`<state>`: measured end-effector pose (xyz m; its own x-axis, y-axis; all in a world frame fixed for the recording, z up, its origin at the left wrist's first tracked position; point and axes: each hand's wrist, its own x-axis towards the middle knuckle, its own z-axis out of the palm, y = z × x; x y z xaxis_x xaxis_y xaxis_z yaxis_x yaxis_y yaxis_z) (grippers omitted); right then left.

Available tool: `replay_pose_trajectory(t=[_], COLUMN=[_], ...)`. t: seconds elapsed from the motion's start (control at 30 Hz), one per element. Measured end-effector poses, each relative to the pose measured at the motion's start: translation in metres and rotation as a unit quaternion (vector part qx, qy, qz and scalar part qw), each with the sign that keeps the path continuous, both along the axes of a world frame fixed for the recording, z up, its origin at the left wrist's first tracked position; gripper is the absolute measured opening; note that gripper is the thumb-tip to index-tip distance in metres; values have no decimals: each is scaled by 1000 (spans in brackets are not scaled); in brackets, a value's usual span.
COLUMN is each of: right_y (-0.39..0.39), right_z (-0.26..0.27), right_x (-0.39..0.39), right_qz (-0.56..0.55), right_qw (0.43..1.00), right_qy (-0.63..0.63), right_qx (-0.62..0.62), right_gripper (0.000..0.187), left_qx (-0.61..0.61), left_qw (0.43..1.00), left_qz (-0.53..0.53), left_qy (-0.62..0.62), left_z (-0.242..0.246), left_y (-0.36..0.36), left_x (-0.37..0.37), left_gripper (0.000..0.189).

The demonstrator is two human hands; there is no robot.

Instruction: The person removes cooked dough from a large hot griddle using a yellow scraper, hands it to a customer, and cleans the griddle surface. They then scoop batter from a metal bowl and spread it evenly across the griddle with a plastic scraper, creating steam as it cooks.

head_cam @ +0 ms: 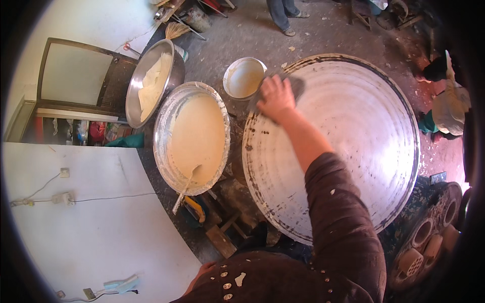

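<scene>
My right hand [276,96] is spread over a dark cloth or pad [299,86], blurred, and presses it on the far left rim of a large round griddle [348,110]. Light ring marks and dark burnt spots cover the griddle's pale surface. Just beyond the hand stands a white bucket [226,75] with pale residue inside. Left of the griddle, a wide basin [161,163] holds cream-coloured batter [199,132]; a ladle [185,191] leans in it against the near rim. Only part of my left hand [204,269] shows by my side; its fingers are hidden.
Behind the batter basin sits a steel bowl [130,94] with pale dough or flour. A wooden stool [221,240] is low by my legs. Perforated coal briquettes [411,262] stand at right. A person's legs [280,15] are at the back; another person [449,106] is at right.
</scene>
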<state>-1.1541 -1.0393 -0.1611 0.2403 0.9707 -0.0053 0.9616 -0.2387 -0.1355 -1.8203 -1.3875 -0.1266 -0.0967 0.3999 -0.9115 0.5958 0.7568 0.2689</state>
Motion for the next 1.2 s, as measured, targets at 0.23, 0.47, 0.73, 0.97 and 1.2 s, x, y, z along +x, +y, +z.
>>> replay_pose_trajectory(t=[0.23,0.47,0.73,0.97,1.2], right_y=[-147,-345,-383,-213,-277], right_z=[22,20,-1,5,17], right_x=[-172,-187,-63,-155,-228], right_qz=[167,-162,-627,-210,-43], right_qw=[982,982,775,974,996], right_qy=[78,99,-65,-38,54], right_qx=[41,9,-48,75,65], right_gripper=[61,48,60,55,62], left_qx=[40,57,125,90,97], left_qw=[985,984,968,994,968], left_qz=[-155,-44,-213,-59,-224], left_qy=[-69,-163,-50,-16,-54], left_z=[-32,-47,-23,-15,-15], left_y=[57,99,72,48,65], left_x=[-11,-22,-84,-108,-35], left_gripper=[34,30,35,37,35])
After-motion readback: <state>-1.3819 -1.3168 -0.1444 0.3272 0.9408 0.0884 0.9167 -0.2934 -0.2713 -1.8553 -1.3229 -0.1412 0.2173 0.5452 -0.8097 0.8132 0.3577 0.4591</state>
